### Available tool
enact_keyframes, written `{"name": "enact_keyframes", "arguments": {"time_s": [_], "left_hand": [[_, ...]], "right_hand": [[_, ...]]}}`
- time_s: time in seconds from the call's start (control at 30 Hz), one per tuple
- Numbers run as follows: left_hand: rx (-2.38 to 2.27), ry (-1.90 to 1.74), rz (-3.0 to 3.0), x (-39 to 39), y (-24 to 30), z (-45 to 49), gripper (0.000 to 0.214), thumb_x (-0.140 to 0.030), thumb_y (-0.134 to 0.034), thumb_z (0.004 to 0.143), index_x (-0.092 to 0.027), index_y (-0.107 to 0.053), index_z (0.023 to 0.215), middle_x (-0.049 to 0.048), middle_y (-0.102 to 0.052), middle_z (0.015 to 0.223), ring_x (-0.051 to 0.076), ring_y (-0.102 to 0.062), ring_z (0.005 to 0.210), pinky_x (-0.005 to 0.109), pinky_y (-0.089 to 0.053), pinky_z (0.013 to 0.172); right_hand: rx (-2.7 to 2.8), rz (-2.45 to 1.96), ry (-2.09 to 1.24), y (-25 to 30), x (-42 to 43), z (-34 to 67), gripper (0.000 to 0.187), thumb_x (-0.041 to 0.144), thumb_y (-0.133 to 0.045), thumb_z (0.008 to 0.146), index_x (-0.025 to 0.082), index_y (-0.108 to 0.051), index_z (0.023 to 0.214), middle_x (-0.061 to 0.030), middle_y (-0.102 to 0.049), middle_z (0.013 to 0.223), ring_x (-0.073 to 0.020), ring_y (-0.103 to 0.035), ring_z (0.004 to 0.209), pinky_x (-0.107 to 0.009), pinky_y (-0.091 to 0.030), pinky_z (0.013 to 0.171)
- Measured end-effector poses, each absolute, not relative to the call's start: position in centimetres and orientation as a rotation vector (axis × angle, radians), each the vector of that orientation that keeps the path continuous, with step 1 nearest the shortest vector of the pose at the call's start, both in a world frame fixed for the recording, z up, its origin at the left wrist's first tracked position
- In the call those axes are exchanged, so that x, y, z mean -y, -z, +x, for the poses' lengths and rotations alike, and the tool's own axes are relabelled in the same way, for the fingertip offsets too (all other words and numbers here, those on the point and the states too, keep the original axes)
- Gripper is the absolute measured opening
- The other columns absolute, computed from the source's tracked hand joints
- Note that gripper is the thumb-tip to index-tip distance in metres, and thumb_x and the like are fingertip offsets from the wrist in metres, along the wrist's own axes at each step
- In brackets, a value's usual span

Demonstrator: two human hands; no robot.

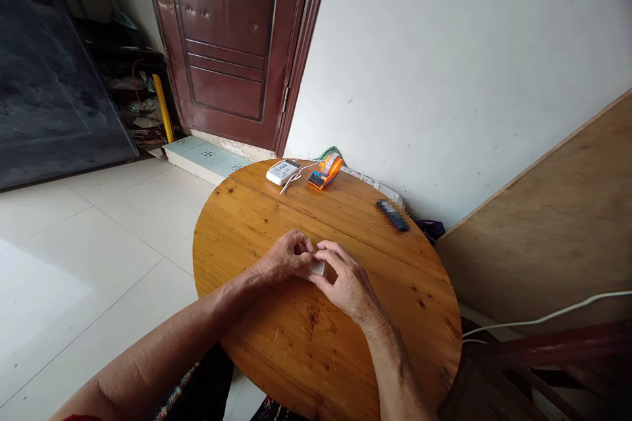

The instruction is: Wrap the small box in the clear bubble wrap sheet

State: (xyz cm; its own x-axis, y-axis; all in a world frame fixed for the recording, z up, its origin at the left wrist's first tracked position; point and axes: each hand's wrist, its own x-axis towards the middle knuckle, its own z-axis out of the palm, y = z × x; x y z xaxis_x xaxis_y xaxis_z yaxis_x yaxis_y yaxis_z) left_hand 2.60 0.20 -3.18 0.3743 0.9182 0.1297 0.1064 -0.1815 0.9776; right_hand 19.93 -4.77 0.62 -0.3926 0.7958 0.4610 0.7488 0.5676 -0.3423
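Head view, left fingers (306,241) and right fingers (336,248) gripping pale block (320,268), orange holder (336,171), contents unclear

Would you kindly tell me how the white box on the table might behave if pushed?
The white box looks unlikely to roll or tip, lying low and flat on the table. Its firm, even outline suggests a stiff shell. The thin cable beside it curves loosely, so it may flex or drag along.
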Motion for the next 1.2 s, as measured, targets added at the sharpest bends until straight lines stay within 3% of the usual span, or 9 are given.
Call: {"name": "enact_keyframes", "arguments": {"time_s": [0.13, 0.53, 0.9, 1.2], "left_hand": [[-0.916, -0.949, 1.541, -0.3, 3.2, 2.6, 0.023, -0.035, -0.065, 0.073, -0.014, -0.063, 0.082, -0.0013, -0.054, 0.073, 0.009, -0.045, 0.063, 0.020, -0.034, 0.055], [-0.949, -0.973, 1.655, -0.5, 2.9, 2.4, 0.017, -0.030, -0.065, 0.072, -0.014, -0.064, 0.079, 0.0020, -0.054, 0.084, 0.011, -0.048, 0.071, 0.021, -0.038, 0.062], [-0.914, -0.954, 1.636, -0.4, 2.4, 2.0, 0.014, -0.021, -0.059, 0.070, -0.015, -0.062, 0.082, 0.0010, -0.053, 0.086, 0.010, -0.048, 0.071, 0.019, -0.040, 0.061], [-0.929, -0.962, 1.640, -0.5, 2.9, 2.1, 0.015, -0.025, -0.061, 0.072, -0.014, -0.064, 0.083, 0.0007, -0.053, 0.084, 0.010, -0.048, 0.070, 0.020, -0.038, 0.060]], "right_hand": [[2.192, -1.227, -0.091, -0.5, 4.7, 20.0, 0.023, 0.015, -0.070, 0.073, 0.024, -0.061, 0.092, -0.0089, -0.063, 0.119, -0.0257, -0.064, 0.106, -0.040, -0.052, 0.091], [2.196, -1.218, -0.111, -0.6, 4.7, 19.7, 0.016, 0.015, -0.067, 0.074, 0.024, -0.060, 0.085, -0.0082, -0.063, 0.117, -0.0250, -0.061, 0.107, -0.039, -0.050, 0.091], [2.131, -1.183, -0.254, -1.7, 4.9, 21.3, 0.027, 0.026, -0.063, 0.079, 0.022, -0.061, 0.106, -0.0121, -0.059, 0.123, -0.0276, -0.058, 0.116, -0.044, -0.047, 0.098], [2.199, -1.151, -0.123, -0.8, 4.6, 20.2, 0.011, 0.016, -0.062, 0.078, 0.024, -0.066, 0.085, -0.0077, -0.066, 0.111, -0.0236, -0.063, 0.103, -0.040, -0.050, 0.090]]}}
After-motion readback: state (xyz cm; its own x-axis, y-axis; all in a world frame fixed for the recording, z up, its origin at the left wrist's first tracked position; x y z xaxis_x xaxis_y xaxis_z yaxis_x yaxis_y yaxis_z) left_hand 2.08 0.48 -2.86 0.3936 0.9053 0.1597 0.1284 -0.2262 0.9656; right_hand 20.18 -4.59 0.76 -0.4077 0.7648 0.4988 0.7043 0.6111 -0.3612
